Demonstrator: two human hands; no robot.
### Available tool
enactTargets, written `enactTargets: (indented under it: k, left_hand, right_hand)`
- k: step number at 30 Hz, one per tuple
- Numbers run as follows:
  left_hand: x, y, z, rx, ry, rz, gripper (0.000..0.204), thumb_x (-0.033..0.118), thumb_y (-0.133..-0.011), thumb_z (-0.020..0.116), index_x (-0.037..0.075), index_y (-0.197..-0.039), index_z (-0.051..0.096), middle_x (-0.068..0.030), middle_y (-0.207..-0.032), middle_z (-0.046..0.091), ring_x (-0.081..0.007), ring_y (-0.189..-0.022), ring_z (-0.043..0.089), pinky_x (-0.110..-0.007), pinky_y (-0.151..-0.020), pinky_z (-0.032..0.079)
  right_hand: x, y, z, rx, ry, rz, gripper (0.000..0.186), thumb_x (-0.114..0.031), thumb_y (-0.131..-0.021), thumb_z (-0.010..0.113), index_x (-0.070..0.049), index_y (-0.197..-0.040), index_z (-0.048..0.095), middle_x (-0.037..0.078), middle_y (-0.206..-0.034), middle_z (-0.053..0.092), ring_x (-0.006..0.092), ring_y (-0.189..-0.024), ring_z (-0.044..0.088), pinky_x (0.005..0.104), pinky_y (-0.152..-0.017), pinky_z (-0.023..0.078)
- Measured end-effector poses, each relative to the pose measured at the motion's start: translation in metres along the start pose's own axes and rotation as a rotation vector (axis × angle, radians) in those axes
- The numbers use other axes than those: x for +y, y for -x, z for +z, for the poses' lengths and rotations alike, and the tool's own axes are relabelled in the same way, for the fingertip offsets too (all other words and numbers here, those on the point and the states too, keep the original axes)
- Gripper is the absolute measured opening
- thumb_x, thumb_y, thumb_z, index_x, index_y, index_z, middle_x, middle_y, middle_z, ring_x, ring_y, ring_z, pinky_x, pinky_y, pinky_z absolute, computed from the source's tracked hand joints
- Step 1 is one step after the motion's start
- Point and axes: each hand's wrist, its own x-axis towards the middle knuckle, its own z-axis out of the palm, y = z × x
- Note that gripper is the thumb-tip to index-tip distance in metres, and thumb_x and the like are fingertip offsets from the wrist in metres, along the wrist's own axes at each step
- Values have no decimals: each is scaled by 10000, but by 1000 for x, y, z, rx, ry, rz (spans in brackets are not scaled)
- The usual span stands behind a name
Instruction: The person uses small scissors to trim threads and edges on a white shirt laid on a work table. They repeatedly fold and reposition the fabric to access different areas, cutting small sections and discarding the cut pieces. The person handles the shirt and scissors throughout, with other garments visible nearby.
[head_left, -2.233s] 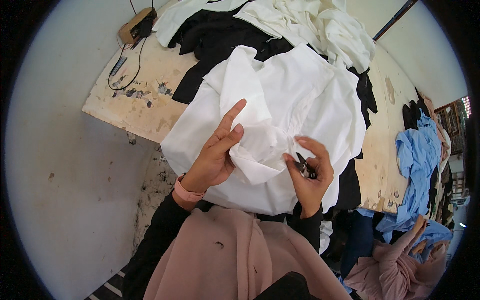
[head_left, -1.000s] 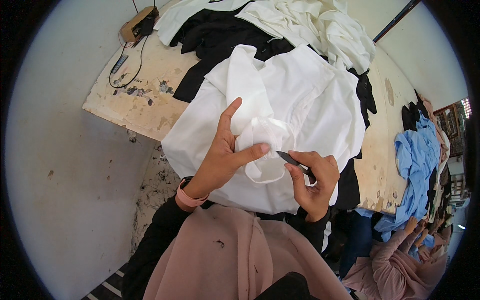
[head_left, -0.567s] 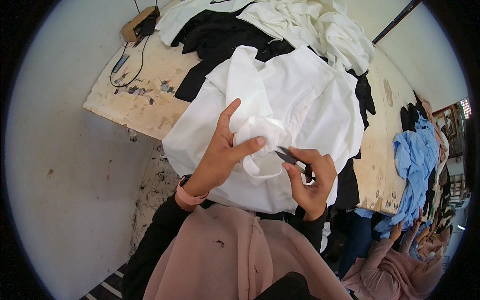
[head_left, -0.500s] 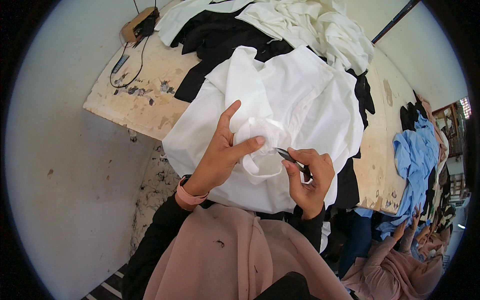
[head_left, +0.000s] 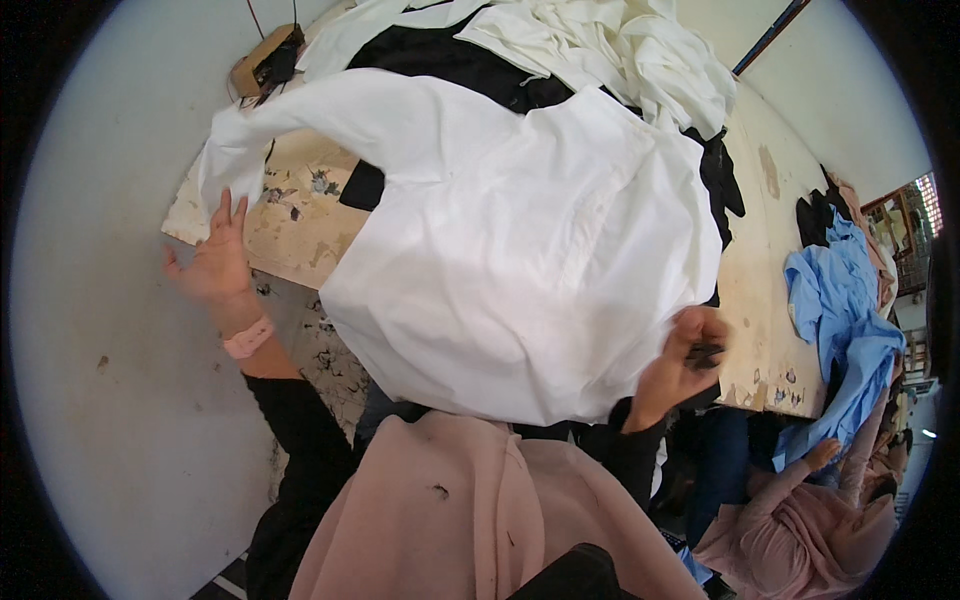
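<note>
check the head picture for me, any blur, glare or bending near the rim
Head view: the right hand and the dark tool in it are blurred, likely by motion, and the left hand looks soft too; head view: the white garment is bright, its folds faint in the middle; head view: the table's right edge bows, and the corners go black.

Garment workshop: heaped clothes [head_left: 675, 75], worktable [head_left: 765, 290]
</note>
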Motion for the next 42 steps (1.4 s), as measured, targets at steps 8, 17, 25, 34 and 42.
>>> enactTargets:
  k: [8, 17, 25, 34, 42]
  left_hand:
    - [-52, 17, -53, -410, -953, -56, 615, 467, -1066, 410, 54, -1522, 394, -177, -1512, 467, -282, -1375, 441, -418, -1135, 364]
    - [-122, 71, -34, -894, -1094, -665, 717, 171, -946, 683, -30, -1518, 300, -226, -1312, 636, -222, -1133, 662, -314, -991, 519]
    - [-125, 68, -52, -783, -1101, -659, 754, 63, -868, 750, -68, -1480, 330, -168, -1226, 692, -174, -1102, 652, -270, -973, 482]
    - [-97, 81, -36, -1122, -844, -671, 865, 419, -946, 688, -41, -1562, 291, -221, -1429, 573, -251, -1216, 646, -322, -1027, 489]
    - [-43, 57, -43, -1000, -1066, -461, 706, 415, -1009, 599, 57, -1567, 357, -176, -1421, 597, -225, -1180, 654, -341, -1034, 477]
  right_hand:
    - [42, -58, 21, -132, 345, 299, 282, -81, -936, 692, 10, -1202, 677, 136, -1085, 724, 199, -953, 649, 312, -806, 505]
    - [-42, 19, 76, -1140, -114, -215, 468, 8, -661, 692, -104, -1115, 710, 32, -1246, 684, 243, -854, 707, 319, -726, 549]
    - [46, -60, 78, -252, -212, 815, 318, -247, -937, 756, -22, -1138, 656, 65, -1071, 709, 29, -508, 328, 217, -459, 249]
    - [138, -163, 72, -291, -481, 327, 283, -190, -985, 608, -16, -1206, 630, 119, -1088, 685, 240, -951, 678, 367, -846, 579]
    - [170, -274, -155, 261, 560, 82, 314, -70, -939, 585, 56, -1226, 608, 142, -994, 664, 235, -957, 670, 369, -865, 550]
